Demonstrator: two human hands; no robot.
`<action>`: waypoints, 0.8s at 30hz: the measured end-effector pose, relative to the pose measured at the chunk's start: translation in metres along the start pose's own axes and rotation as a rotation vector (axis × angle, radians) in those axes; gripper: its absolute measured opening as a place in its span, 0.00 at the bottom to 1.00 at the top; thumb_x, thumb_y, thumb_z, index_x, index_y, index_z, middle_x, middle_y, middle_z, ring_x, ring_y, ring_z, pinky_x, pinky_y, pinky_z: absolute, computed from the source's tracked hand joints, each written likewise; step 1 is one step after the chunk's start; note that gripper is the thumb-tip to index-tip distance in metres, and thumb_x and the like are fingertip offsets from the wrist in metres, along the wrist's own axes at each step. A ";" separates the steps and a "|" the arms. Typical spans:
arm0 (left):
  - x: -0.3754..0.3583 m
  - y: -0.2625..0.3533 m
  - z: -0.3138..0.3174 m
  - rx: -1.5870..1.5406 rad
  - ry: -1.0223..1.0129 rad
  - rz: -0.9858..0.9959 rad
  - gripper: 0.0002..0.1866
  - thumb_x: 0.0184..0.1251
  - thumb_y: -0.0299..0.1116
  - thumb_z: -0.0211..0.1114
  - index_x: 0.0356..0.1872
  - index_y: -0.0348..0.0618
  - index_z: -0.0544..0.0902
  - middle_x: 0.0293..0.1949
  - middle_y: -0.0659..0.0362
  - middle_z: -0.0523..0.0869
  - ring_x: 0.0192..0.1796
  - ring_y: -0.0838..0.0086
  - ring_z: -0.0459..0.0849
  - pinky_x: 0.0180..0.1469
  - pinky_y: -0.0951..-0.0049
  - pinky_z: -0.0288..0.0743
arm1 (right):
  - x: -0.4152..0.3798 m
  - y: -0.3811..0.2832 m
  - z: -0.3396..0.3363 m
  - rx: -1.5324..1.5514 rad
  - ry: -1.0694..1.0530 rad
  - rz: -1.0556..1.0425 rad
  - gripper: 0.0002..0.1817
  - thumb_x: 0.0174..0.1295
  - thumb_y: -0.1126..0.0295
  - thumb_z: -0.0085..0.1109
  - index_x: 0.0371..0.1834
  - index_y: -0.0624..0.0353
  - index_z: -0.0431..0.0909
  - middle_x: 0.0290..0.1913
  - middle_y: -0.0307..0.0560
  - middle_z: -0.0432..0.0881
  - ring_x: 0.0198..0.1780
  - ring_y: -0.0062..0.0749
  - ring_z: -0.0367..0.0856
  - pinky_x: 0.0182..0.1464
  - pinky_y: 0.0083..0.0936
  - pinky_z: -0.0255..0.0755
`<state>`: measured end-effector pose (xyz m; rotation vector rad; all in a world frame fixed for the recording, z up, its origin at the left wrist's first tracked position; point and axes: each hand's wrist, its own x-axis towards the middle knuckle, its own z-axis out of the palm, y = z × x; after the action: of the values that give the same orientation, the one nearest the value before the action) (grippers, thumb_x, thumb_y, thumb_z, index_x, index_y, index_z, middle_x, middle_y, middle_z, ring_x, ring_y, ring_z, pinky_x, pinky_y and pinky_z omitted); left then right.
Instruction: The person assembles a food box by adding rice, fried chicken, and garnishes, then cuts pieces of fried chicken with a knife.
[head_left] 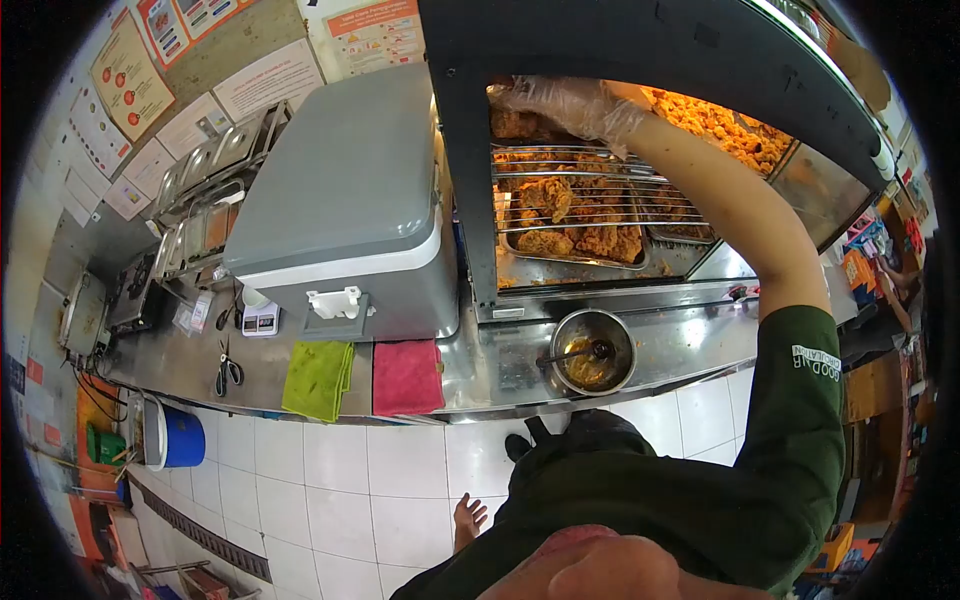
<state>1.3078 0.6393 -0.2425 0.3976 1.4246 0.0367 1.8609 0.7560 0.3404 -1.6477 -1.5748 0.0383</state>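
My right hand (565,108), in a clear plastic glove, reaches into the lit food warmer (462,200) above a wire rack (600,180). Its fingertips are near dark fried chicken pieces (512,124) at the upper left of the case; whether they grip anything is hidden. Below the rack, more fried chicken (545,200) lies in a metal tray (640,262). Low beside my body, my left hand (468,515) hangs bare over the floor, with its fingers apart and nothing in it.
A metal bowl (630,352) with a utensil and yellowish residue stands on the steel counter (690,330). Left of the warmer sits a grey cooler box (340,170). Green cloth (318,378) and pink cloth (408,376) drape over the edge, near scissors (229,370) and a small scale (262,316).
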 end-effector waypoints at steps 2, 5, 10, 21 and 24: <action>0.002 0.002 0.000 0.021 0.020 0.006 0.30 0.66 0.52 0.51 0.68 0.58 0.60 0.63 0.52 0.70 0.55 0.57 0.76 0.54 0.56 0.68 | -0.003 -0.002 -0.004 -0.174 -0.002 0.055 0.22 0.58 0.53 0.62 0.54 0.48 0.76 0.54 0.45 0.78 0.58 0.36 0.73 0.61 0.29 0.66; 0.007 0.009 0.003 0.068 -0.029 0.077 0.30 0.66 0.52 0.50 0.68 0.59 0.61 0.62 0.52 0.70 0.54 0.58 0.76 0.53 0.56 0.69 | -0.002 0.015 -0.011 -0.232 -0.048 -0.006 0.22 0.59 0.53 0.60 0.54 0.50 0.76 0.55 0.44 0.78 0.58 0.36 0.72 0.61 0.28 0.66; 0.008 0.021 0.007 0.032 -0.050 0.058 0.30 0.66 0.52 0.50 0.68 0.60 0.60 0.61 0.53 0.71 0.54 0.58 0.76 0.53 0.56 0.69 | -0.009 0.018 -0.011 -0.153 0.032 -0.107 0.21 0.60 0.57 0.61 0.54 0.52 0.75 0.51 0.43 0.80 0.55 0.33 0.76 0.59 0.23 0.69; 0.014 0.014 0.014 0.124 -0.058 0.108 0.29 0.68 0.50 0.47 0.69 0.57 0.59 0.62 0.52 0.69 0.58 0.56 0.74 0.59 0.54 0.65 | 0.004 0.024 0.003 0.238 -0.061 -0.085 0.19 0.59 0.63 0.62 0.50 0.58 0.74 0.57 0.50 0.73 0.59 0.35 0.71 0.61 0.35 0.68; 0.023 0.019 0.015 0.154 -0.062 0.061 0.29 0.68 0.51 0.47 0.68 0.56 0.60 0.62 0.52 0.70 0.57 0.57 0.74 0.58 0.55 0.66 | 0.007 0.027 0.005 -0.266 0.024 -0.206 0.23 0.59 0.52 0.57 0.52 0.53 0.75 0.60 0.50 0.72 0.61 0.40 0.69 0.65 0.39 0.59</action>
<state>1.3299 0.6591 -0.2581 0.5640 1.3580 -0.0361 1.8812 0.7677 0.3254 -1.6667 -1.7830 -0.3100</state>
